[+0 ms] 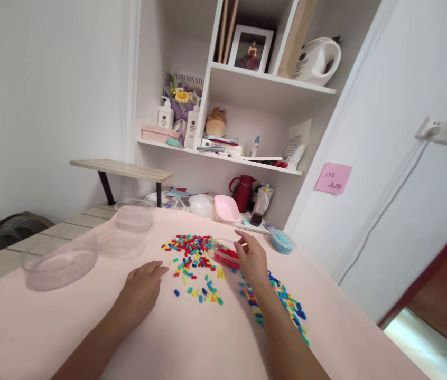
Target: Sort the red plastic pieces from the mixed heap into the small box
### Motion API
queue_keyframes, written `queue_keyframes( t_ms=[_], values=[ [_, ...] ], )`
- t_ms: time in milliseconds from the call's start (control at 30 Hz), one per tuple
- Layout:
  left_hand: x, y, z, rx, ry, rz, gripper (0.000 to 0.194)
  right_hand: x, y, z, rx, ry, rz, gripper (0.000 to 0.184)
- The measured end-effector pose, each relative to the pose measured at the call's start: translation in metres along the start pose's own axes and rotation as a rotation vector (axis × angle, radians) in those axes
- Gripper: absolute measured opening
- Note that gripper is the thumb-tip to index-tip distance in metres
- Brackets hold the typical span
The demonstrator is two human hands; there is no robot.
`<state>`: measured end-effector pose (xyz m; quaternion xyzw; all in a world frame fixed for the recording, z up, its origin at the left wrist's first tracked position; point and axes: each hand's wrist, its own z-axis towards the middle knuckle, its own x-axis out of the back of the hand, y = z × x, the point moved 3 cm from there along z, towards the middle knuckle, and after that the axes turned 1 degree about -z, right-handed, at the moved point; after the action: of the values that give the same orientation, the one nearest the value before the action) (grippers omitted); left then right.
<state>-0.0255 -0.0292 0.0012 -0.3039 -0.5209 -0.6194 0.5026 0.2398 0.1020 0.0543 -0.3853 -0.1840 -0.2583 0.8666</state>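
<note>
My left hand [143, 285] rests on the pink tabletop, fingers stretched toward loose bricks and holding nothing. Over the right side of a clear plastic tub [220, 260] is my right hand [252, 258], its fingers bent and apart with nothing visible between them. Red bricks [228, 254] lie inside that tub. Between my hands and beyond them, a mixed pile of small coloured bricks [194, 244] spreads out, mostly red at the back. Another group of bricks [287, 301], many of them blue and yellow, lies right of my right forearm, which partly hides it.
Empty clear tubs [63, 269] stand on the table's left side. A round tub with light-blue contents [282, 241] is at the back right. Behind the table are a pink basin [226, 209], a red jug [242, 193] and a bottle [261, 206] below white shelves.
</note>
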Motion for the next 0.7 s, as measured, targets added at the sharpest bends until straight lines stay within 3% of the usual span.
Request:
queue_keyframes(
  t_ms=[100, 333, 433, 700],
  values=[
    [0.000, 0.000, -0.001, -0.010, -0.005, 0.001, 0.046, -0.012, -0.015, -0.007, 0.108, -0.121, 0.066, 0.029],
    [0.000, 0.002, -0.001, -0.029, -0.028, 0.026, 0.047, -0.047, -0.046, -0.035, 0.217, -0.601, -0.022, 0.017],
    [0.000, 0.002, -0.002, -0.040, -0.029, 0.034, 0.048, -0.052, -0.047, -0.038, 0.211, -0.654, -0.061, 0.016],
    [-0.002, 0.001, -0.002, -0.038, -0.018, 0.043, 0.047, -0.061, -0.052, -0.042, 0.202, -0.650, -0.185, 0.014]
  ],
)
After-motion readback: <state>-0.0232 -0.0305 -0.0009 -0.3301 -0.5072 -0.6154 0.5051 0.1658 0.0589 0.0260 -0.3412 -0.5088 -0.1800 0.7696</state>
